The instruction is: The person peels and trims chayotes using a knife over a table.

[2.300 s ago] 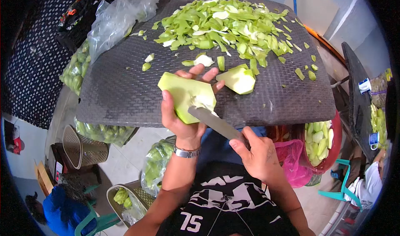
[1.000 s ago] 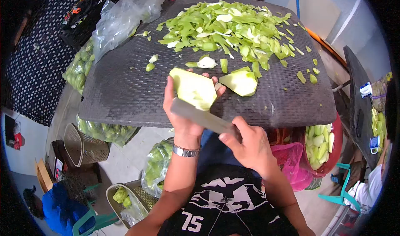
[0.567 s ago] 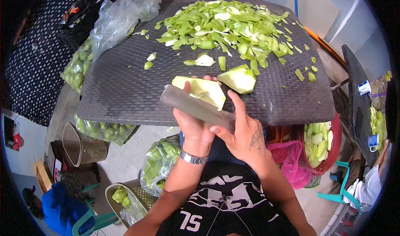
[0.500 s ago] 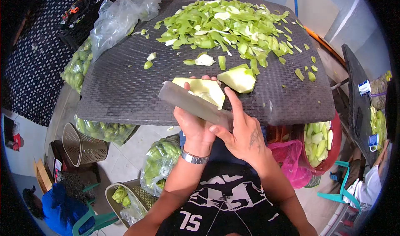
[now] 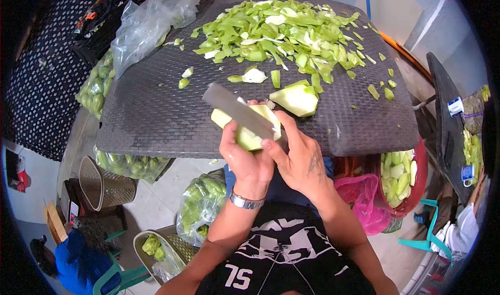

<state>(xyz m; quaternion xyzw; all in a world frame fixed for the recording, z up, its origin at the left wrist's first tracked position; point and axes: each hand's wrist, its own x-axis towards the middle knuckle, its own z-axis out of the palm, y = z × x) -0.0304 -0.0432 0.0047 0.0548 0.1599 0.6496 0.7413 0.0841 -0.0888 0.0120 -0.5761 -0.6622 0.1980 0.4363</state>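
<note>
My left hand (image 5: 245,166), a metal watch at its wrist, cradles a pale green peeled chayote piece (image 5: 248,140) over the table's near edge. The broad grey blade of a knife (image 5: 237,108) lies across that piece, slanting up to the left. My right hand (image 5: 303,162) grips the knife at its lower end; the handle is hidden by the fingers. Just beyond my right fingertips, another peeled chayote (image 5: 297,100) rests on the dark woven tabletop (image 5: 156,107). A small cut scrap (image 5: 254,76) lies behind the held piece.
A heap of green peelings (image 5: 276,34) covers the table's far side. Below right stands a red tub (image 5: 420,183) of peeled pieces beside a pink bag (image 5: 371,206). Bagged chayotes (image 5: 200,204) and baskets (image 5: 117,186) stand below left. People sit at both lower sides.
The knife blade has swung steeper and shifted right across the held chayote. My left hand has turned the piece and drawn it slightly lower.
</note>
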